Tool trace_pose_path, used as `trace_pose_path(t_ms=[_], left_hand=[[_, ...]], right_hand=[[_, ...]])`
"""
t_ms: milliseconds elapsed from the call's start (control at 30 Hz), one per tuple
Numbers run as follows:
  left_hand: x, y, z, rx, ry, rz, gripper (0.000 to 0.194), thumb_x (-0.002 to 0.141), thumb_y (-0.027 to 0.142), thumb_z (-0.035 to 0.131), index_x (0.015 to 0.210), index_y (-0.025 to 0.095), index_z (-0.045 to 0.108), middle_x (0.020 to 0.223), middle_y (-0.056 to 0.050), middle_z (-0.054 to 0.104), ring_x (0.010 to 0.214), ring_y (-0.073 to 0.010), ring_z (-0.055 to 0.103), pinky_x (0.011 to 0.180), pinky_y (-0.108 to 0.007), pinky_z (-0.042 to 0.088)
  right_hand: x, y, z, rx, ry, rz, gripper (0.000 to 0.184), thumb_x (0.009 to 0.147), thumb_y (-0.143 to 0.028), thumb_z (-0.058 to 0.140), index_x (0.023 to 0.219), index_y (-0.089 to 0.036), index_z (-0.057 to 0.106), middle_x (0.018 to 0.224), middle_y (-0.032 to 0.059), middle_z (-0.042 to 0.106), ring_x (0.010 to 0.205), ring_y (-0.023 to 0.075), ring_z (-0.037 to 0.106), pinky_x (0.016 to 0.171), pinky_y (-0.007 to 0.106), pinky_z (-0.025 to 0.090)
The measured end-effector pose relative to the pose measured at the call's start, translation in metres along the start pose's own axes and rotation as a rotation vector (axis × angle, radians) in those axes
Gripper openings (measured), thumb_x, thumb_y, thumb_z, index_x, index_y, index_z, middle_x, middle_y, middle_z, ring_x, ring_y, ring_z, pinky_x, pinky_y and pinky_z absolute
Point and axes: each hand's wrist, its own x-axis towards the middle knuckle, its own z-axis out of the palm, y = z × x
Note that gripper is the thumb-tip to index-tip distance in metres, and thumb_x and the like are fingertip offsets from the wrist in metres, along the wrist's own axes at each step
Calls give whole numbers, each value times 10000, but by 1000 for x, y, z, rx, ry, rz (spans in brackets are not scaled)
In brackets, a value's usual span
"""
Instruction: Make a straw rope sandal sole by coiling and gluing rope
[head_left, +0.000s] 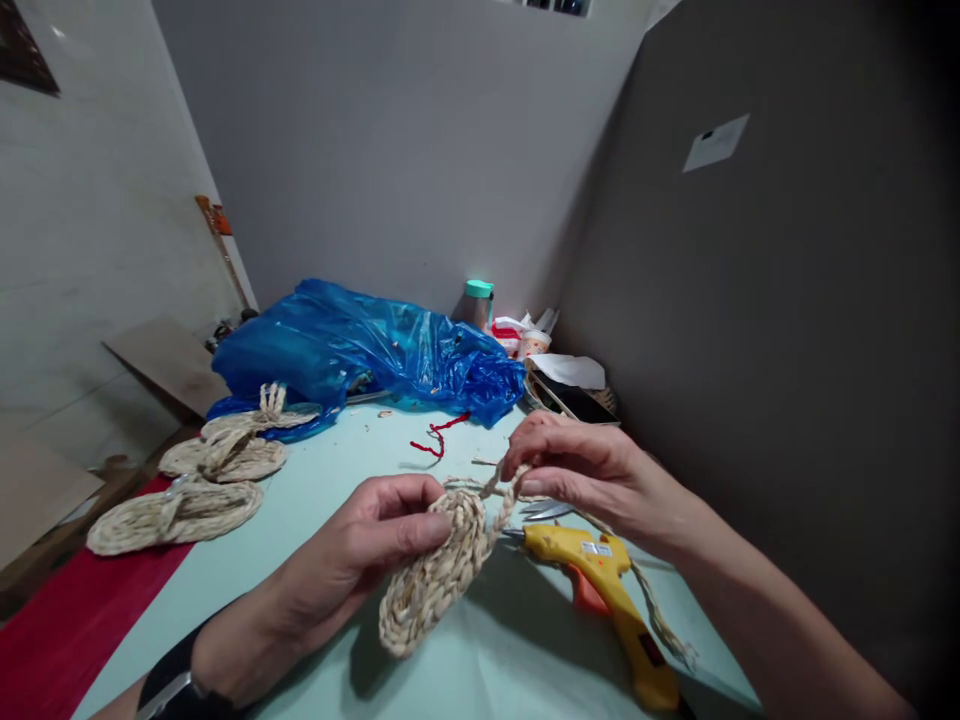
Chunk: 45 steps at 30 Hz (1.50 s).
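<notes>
My left hand (382,540) grips a small woven straw sole (439,575) by its upper left edge, thumb on top. The sole is an oval of coiled braid, held tilted above the table. From its upper right edge runs a loose straw braid (510,505), pinched between the thumb and fingers of my right hand (570,460). A yellow hot glue gun (589,555) with an orange trigger lies just below my right hand, its nozzle towards the sole. Scissors (547,510) lie partly hidden behind it.
Several finished straw slippers (180,515) lie at the left, some on a red cloth (124,610). A blue plastic bag (352,345) spreads across the back, with a green-lidded bottle (478,300) behind. Red twisted wire (439,435) lies mid-table. Grey panels (397,150) enclose the back and right.
</notes>
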Motion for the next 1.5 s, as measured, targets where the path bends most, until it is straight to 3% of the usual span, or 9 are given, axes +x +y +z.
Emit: trace_pose_path(t_ms=[200, 500, 833, 1267, 1500], left_hand=[[2, 0, 0, 84, -5, 11, 188, 711, 264, 801, 791, 122, 706, 731, -32, 661, 632, -115, 580, 577, -187, 429], [2, 2, -1, 352, 31, 18, 214, 693, 321, 802, 767, 139, 717, 707, -14, 637, 634, -117, 528, 590, -205, 384], [6, -1, -1, 398, 1, -30, 178, 720, 308, 759, 727, 155, 669, 702, -13, 629, 641, -133, 524, 592, -223, 373], [6, 0, 2, 553, -46, -45, 199, 739, 278, 703, 654, 174, 556, 628, 43, 440, 596, -112, 352, 536, -242, 258], [5, 0, 0, 641, -80, -72, 178, 753, 255, 681, 671, 168, 549, 645, 55, 402, 626, -114, 344, 552, -243, 276]], right_hand=[[13, 4, -6, -19, -66, -165, 101, 942, -240, 641, 878, -167, 671, 893, 27, 571, 861, 147, 522, 802, 262, 423], [17, 14, 0, -14, -90, -302, 89, 934, -217, 646, 914, -148, 698, 927, 39, 577, 944, 153, 540, 857, 265, 439], [16, 19, 6, 37, -106, -252, 62, 920, -160, 650, 905, -138, 706, 958, 46, 572, 960, 154, 558, 875, 267, 470], [15, 25, 15, 65, -186, -255, 70, 917, -147, 640, 907, -116, 702, 988, 56, 578, 957, 144, 547, 917, 267, 442], [13, 28, 17, 148, -261, -209, 92, 928, -160, 630, 946, -126, 714, 1058, 75, 590, 988, 145, 563, 893, 247, 457]])
